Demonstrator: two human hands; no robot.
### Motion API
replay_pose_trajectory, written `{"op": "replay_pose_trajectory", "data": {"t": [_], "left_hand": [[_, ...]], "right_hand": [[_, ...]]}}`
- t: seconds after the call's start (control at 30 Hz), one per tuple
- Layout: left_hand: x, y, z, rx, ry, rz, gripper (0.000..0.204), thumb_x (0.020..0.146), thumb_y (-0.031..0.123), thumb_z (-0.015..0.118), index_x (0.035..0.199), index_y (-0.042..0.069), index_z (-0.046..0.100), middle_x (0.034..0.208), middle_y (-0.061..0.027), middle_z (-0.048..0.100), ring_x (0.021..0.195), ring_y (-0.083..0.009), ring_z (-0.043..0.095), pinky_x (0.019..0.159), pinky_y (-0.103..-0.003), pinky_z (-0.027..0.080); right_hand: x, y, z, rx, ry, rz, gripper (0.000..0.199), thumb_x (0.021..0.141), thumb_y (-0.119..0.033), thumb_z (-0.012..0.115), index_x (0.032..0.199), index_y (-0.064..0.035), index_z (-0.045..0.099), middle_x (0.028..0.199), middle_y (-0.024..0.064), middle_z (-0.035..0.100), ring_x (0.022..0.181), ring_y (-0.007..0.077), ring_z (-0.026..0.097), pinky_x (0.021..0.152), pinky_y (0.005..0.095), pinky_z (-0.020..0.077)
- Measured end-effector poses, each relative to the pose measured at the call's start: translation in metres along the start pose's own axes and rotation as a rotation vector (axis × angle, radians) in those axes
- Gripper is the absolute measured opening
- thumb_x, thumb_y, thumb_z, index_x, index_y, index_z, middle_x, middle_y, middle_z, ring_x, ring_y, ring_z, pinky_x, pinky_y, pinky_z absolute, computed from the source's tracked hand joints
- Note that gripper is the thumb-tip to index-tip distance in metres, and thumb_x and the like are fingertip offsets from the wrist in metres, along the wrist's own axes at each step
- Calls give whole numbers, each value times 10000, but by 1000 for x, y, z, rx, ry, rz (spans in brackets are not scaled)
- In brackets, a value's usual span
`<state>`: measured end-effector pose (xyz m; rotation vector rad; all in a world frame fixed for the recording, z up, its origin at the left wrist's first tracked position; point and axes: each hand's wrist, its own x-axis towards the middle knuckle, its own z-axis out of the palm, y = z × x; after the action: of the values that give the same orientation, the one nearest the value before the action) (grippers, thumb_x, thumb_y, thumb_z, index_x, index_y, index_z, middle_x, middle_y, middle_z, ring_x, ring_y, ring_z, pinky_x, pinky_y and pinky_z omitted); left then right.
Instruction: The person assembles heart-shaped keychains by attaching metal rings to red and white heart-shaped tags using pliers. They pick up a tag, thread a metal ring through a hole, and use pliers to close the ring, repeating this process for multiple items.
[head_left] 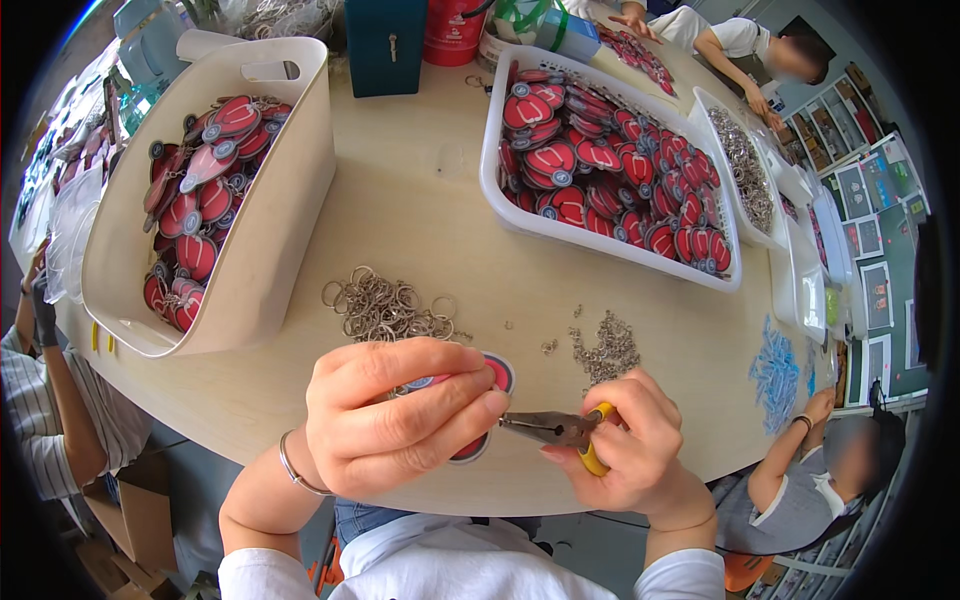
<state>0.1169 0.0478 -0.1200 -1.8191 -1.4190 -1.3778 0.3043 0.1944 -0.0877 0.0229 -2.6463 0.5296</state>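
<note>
Red tag (pixel 499 372): lower centre of frame. Cream bin (pixel 308 180) upper left, key-ring pile (pixel 385 305) left of centre. My left hand (pixel 400 415) pinches the tag, pliers (pixel 548 427) nose beside it. Small-link pile (pixel 612 347) right of centre; my right hand (pixel 640 440) clamps the pliers.

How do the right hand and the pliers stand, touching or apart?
Touching: in the head view, the right hand grips the pliers by their yellow handles.

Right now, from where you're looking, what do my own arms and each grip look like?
White sleeves end partway along both arms, leaving the forearms bare. A thin, silver-coloured bangle circles the left wrist; none shows on the right. The left grip and right grip are hands without gloves.
</note>
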Motion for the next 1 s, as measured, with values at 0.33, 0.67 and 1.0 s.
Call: {"op": "replay_pose_trajectory", "data": {"t": [0.33,0.67,1.0], "left_hand": [[14,-5,-9,83,-72,-74,238,633,2,732,869,2,706,856,-73,659,819,-229,663,599,-296,557],[95,-61,-106,891,-118,-652,148,880,101,600,935,-20,666,853,-165,668,788,-315,641,765,-367,493],[73,-74,-112,966,-106,-371,310,891,144,615,1175,22,629,1053,-165,673,877,-300,662,786,-372,510]], "right_hand": [[13,17,0,93,-38,-1,262,652,-135,806,673,-6,579,835,101,525,635,239,521,518,323,433],[95,142,24,-440,104,7,179,688,-16,717,862,-15,678,1006,102,544,987,279,500,861,415,402],[118,153,30,-487,-57,-126,33,736,-34,657,762,-27,677,935,84,545,980,256,494,841,386,395]]}}
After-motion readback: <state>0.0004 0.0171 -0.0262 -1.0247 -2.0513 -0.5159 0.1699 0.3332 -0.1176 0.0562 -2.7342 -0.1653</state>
